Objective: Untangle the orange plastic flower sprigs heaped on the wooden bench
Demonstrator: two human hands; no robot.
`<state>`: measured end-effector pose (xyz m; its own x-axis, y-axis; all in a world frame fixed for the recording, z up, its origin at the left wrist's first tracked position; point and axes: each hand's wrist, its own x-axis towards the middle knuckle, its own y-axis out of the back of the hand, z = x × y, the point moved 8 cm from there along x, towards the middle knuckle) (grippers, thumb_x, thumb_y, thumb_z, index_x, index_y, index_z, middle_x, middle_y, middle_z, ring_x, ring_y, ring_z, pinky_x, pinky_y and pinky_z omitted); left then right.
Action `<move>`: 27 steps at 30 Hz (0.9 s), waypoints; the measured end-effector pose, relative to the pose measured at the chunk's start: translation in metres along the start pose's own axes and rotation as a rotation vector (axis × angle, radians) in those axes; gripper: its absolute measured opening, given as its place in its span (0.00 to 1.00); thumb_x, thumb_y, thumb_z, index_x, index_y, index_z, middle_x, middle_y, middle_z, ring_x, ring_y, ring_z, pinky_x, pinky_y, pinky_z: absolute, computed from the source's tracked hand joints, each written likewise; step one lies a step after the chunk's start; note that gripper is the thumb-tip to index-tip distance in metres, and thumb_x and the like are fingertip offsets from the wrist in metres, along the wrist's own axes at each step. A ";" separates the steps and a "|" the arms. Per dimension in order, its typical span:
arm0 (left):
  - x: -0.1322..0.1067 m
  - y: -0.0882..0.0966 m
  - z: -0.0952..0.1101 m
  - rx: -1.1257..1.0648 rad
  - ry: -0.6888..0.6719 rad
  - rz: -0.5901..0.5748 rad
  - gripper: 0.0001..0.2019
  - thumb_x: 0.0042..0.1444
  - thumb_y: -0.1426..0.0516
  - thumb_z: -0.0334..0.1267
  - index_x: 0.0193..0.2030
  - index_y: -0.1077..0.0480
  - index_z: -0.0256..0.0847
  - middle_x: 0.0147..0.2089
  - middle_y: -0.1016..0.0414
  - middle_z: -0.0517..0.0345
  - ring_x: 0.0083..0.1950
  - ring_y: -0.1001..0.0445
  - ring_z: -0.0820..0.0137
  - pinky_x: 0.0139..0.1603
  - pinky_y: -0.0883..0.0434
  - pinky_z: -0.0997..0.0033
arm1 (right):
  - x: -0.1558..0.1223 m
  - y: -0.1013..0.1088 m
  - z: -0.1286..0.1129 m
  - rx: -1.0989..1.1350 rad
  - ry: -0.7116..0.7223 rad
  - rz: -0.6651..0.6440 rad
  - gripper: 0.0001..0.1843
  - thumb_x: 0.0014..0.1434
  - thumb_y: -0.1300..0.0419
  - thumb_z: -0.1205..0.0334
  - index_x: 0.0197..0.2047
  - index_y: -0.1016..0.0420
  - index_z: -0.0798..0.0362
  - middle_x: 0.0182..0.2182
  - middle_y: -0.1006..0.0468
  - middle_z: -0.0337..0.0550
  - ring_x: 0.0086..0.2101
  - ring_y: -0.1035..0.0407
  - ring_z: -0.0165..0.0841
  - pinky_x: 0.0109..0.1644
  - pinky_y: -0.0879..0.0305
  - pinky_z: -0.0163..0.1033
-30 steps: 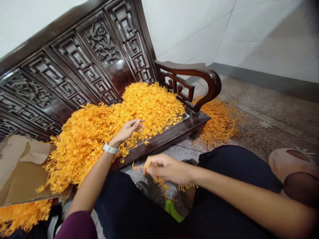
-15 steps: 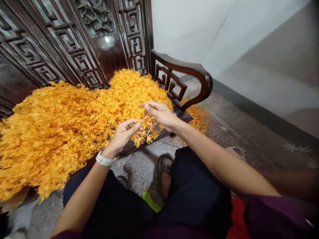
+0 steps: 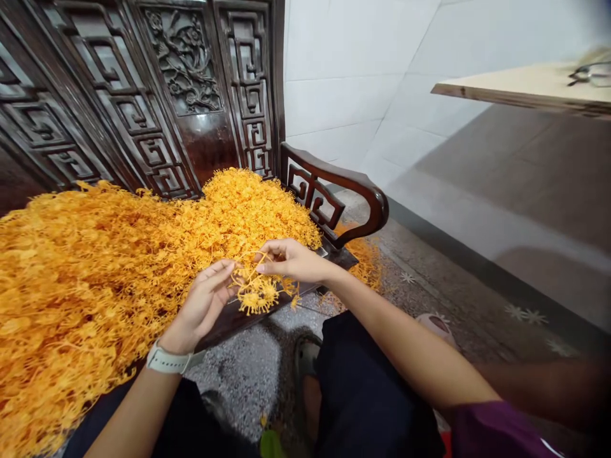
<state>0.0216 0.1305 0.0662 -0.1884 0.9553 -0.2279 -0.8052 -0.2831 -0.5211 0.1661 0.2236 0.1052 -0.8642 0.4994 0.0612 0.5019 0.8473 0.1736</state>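
Note:
An orange plastic flower sprig (image 3: 258, 296), with thin stems and spiky star-shaped heads, hangs between my two hands above the bench's front edge. My right hand (image 3: 298, 262) holds its stems between thumb and fingers. From the other side my left hand (image 3: 206, 298), with a pale watch strap on the wrist, pinches the sprig's left edge; the exact piece under the fingertips is too small to make out. Just behind both hands lies a large heap of the same orange plastic sprigs (image 3: 124, 254), covering most of the bench seat.
The dark carved wooden bench (image 3: 205, 143) has a curved armrest (image 3: 375, 207) at the right. More orange pieces (image 3: 365, 257) lie on the floor beyond it. A wooden board (image 3: 515, 86) with glasses (image 3: 596, 74) juts out at upper right. Something green (image 3: 270, 443) is on the floor.
The view has tilted up and right, bringing the board and glasses in. My left hand has drawn slightly away from the right, and the sprig now hangs more spread between them.

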 end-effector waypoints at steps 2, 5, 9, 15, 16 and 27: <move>0.000 0.002 0.001 -0.046 -0.010 0.009 0.07 0.55 0.29 0.32 0.39 0.20 0.36 0.42 0.21 0.54 0.41 0.22 0.72 0.42 0.21 0.76 | -0.001 -0.002 -0.005 -0.019 0.024 -0.036 0.21 0.60 0.29 0.46 0.46 0.21 0.56 0.27 0.31 0.33 0.28 0.43 0.26 0.33 0.45 0.35; -0.001 0.001 0.008 -0.136 -0.048 -0.024 0.07 0.55 0.30 0.31 0.39 0.22 0.34 0.37 0.23 0.56 0.38 0.24 0.73 0.43 0.22 0.76 | -0.004 -0.012 -0.011 -0.095 0.057 -0.151 0.19 0.65 0.33 0.48 0.50 0.20 0.55 0.28 0.30 0.34 0.29 0.42 0.27 0.33 0.44 0.35; -0.005 -0.006 0.010 -0.145 -0.018 -0.093 0.03 0.61 0.34 0.30 0.38 0.23 0.32 0.23 0.38 0.63 0.30 0.30 0.73 0.39 0.24 0.75 | -0.004 -0.011 -0.004 -0.204 0.035 -0.160 0.18 0.69 0.39 0.53 0.55 0.21 0.55 0.26 0.35 0.33 0.27 0.44 0.28 0.32 0.45 0.36; -0.009 -0.013 0.002 -0.126 0.042 -0.107 0.04 0.64 0.39 0.27 0.36 0.25 0.31 0.21 0.50 0.68 0.23 0.45 0.78 0.27 0.36 0.80 | -0.004 0.014 -0.009 -0.686 0.170 0.232 0.19 0.64 0.37 0.65 0.58 0.23 0.53 0.38 0.24 0.43 0.40 0.32 0.37 0.48 0.38 0.45; -0.008 -0.014 0.001 -0.127 0.051 -0.109 0.04 0.63 0.39 0.27 0.36 0.25 0.30 0.21 0.50 0.68 0.22 0.47 0.79 0.25 0.39 0.81 | -0.006 0.014 -0.011 -0.789 0.186 0.271 0.20 0.64 0.36 0.65 0.59 0.23 0.52 0.42 0.23 0.46 0.44 0.32 0.40 0.51 0.39 0.47; -0.005 -0.004 0.016 0.502 -0.159 -0.181 0.11 0.66 0.36 0.42 0.37 0.22 0.35 0.24 0.39 0.61 0.25 0.42 0.77 0.27 0.44 0.77 | -0.010 0.010 -0.023 -1.205 0.182 0.380 0.23 0.63 0.49 0.77 0.51 0.19 0.48 0.45 0.26 0.50 0.50 0.38 0.49 0.53 0.44 0.58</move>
<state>0.0165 0.1285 0.0827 -0.0732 0.9970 -0.0239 -0.9943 -0.0748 -0.0755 0.1789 0.2231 0.1290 -0.7138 0.5604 0.4200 0.4517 -0.0900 0.8876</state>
